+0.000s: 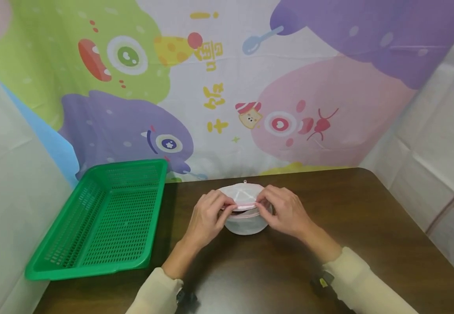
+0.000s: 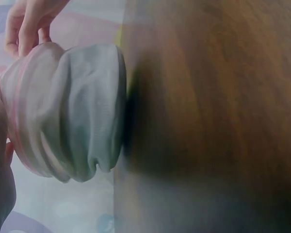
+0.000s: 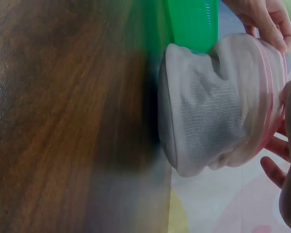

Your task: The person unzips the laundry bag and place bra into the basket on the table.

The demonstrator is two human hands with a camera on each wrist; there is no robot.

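A round white mesh laundry bag [image 1: 245,226] with pink trim stands upright on the table, its sides creased in both wrist views. Its lid [image 1: 244,192] is partly lifted at the near side, and a dark gap shows under the edge. A small zipper pull [image 1: 245,181] sticks up at the far rim. My left hand [image 1: 210,216] pinches the lid's near edge on the left between thumb and fingers. On the right, my right hand [image 1: 286,211] pinches the same pink edge. What lies inside the bag is hidden.
A green plastic basket [image 1: 155,218] with slotted walls stands to the left on the dark wooden table [image 1: 227,279]. Behind the table hangs a cloth printed with cartoon monsters [image 1: 219,157]. Pale cloth walls [image 1: 427,144] close in both sides.
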